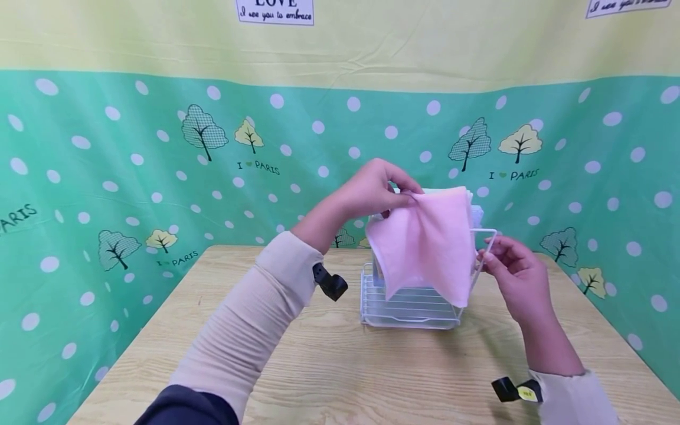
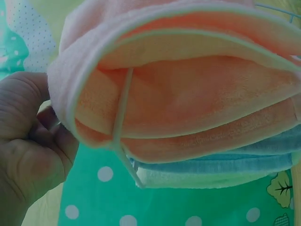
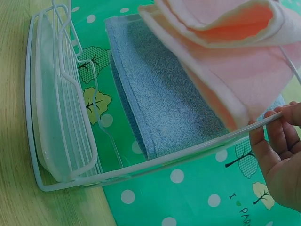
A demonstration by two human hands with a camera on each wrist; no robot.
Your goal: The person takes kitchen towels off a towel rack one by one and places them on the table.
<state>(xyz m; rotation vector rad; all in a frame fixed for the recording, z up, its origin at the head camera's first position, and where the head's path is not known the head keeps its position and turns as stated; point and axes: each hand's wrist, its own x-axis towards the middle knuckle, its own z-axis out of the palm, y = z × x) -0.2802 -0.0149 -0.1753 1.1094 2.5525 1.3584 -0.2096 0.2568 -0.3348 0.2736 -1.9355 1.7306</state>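
The left hand (image 1: pixel 372 190) is raised above the white wire rack (image 1: pixel 409 307), its fingers and thumb pinching the top corner of one pink towel (image 1: pixel 427 248), which hangs from that pinch in front of the rack and over its upper bar. The right hand (image 1: pixel 514 274) sits lower, at the rack's right side, palm turned inward, fingers curled round the thin white side bar (image 3: pixel 197 153). Counted: one rack, standing on the wooden table (image 1: pixel 297 366) with a clear drip tray (image 3: pixel 54 141) in its base; one pink towel; one blue towel (image 3: pixel 160 108) draped behind the pink one; and beneath the blue, in the left wrist view, the edge of one pale green towel (image 2: pixel 197 178). Both forearms wear cream sleeves, the left arm reaching up and forward, the right bent in from the lower right. A green dotted cloth (image 1: pixel 106 177) with trees backs the table.
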